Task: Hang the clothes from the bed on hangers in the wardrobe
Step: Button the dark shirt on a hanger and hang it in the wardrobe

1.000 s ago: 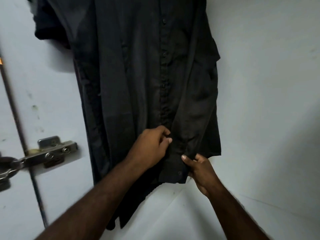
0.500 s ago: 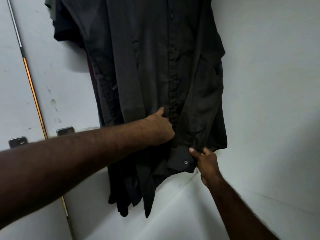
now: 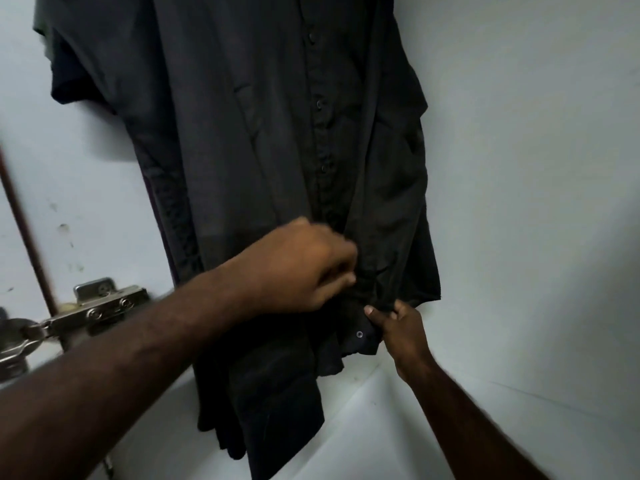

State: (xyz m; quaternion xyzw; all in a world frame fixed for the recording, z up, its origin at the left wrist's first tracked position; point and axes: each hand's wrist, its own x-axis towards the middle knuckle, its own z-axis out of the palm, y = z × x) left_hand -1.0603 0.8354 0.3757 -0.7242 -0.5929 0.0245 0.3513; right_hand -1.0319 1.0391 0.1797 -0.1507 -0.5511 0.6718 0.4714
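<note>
- Mostly, the view is filled by white wardrobe panels: a back wall, a left side flecked with a few dark marks, and a floor that meets them in a corner below the clothes.
- One shirt hangs inside the wardrobe, front to the camera and close against the back wall. It is black or very dark grey with a faint sheen, is buttoned down the middle, and creases towards its lower right. Its top runs out of view, so what it hangs from cannot be seen.
- Two bare forearms reach in from below, one from each side.
- The left hand sits low on the button band with its fingers curled and thumb over them. It pinches a fold of the cloth there, though its edge is blurred.
- The right hand is just below and to the right. Thumb and curled fingers pinch the edge of a cuff that hangs at the hem.
- Two more garments show at the upper left, behind the shirt: a black sleeve and a sliver of greenish cloth.
- One brown strip runs slanting down the left edge.
- One metal hinge is screwed to the left side, and its arm reaches out towards the left edge of the view.
- Three dark buttons show on the band, the top button being the clearest.
- One pale round stud sits on the cuff, just beside the right thumb.
</note>
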